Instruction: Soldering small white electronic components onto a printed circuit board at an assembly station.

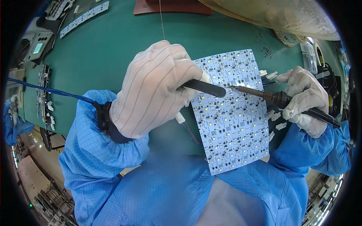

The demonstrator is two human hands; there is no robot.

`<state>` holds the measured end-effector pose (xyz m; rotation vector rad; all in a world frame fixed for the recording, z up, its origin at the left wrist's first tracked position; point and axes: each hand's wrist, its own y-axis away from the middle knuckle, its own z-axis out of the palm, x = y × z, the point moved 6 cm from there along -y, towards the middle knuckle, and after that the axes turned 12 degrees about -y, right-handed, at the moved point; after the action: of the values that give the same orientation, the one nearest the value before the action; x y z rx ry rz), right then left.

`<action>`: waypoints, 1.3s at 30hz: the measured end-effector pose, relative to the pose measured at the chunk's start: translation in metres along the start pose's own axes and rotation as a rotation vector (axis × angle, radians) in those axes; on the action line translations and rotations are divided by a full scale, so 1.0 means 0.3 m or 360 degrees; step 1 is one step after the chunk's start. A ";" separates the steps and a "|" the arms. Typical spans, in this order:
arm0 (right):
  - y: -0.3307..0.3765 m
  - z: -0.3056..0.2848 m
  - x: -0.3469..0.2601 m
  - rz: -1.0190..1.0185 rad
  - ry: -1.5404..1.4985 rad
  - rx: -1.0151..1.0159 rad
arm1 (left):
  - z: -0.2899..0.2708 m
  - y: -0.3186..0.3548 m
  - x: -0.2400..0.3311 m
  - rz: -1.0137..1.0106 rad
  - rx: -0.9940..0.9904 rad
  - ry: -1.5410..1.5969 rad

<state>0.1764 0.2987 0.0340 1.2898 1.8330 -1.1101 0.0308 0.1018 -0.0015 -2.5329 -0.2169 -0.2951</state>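
White and studded with small yellow squares and black parts, the circuit board lies on the green worktop, its near edge reaching the person's blue-sleeved lap. Both hands meet over its upper middle. The left hand, in a pale striped glove, is clamped on black tweezers whose tips point right onto the board. The right hand, gloved the same way, is closed around the dark handle of a soldering iron; the iron's metal tip points left and comes right up to the tweezer tips, at one spot on the board.

Small white connectors lie scattered on the worktop just beside the board's right edge, near the right hand. A white plug with thin wires shows under the left hand, at the board's left edge. Well apart, at the upper left, a long narrow board strip rests on the worktop, and a blue cable runs in from the left to the left wrist.
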 end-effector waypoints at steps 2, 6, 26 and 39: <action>0.006 -0.005 0.013 0.0009 -0.0017 0.0002 | 0.002 -0.003 -0.006 0.0012 0.0012 -0.0008; -0.012 -0.013 0.010 -0.0065 0.0015 0.0032 | -0.004 -0.024 -0.017 0.0035 0.0119 0.0022; 0.229 -0.215 0.089 0.0374 0.0300 0.1481 | -0.084 0.002 0.032 -0.0195 0.0161 0.0099; 0.494 -0.062 -0.085 0.0096 0.0280 0.1964 | -0.134 0.152 0.170 -0.0435 -0.0003 -0.0010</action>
<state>0.3244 0.3293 0.0229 2.0877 1.0984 -2.2893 0.0832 0.0463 0.0200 -2.5051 -0.5675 -0.3925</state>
